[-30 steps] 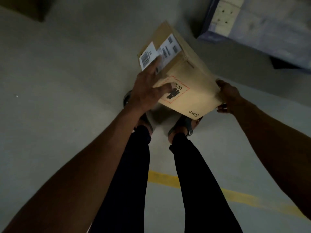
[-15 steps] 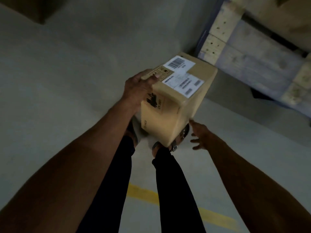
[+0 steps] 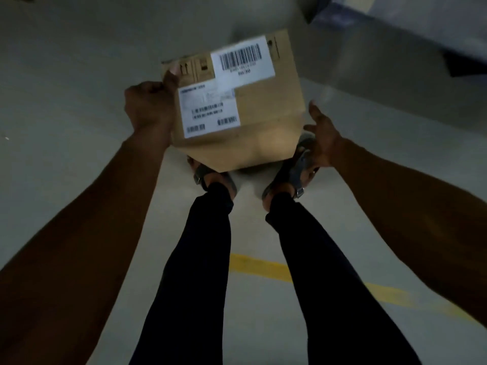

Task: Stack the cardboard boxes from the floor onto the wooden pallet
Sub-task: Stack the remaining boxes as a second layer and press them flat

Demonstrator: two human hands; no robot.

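You stand on a smooth grey concrete floor [image 3: 66,106] in dim light, with a worn yellow painted line [image 3: 261,267] crossing behind your feet (it fades toward the right edge).

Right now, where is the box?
In the head view the cardboard box is up off the floor, centre, between the left hand and right hand, above the feet.

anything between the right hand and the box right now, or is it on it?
Head view: the right hand sits beside the cardboard box with fingers spread; contact can't be confirmed. In the narrow gap only a sandalled foot and floor show, far below.
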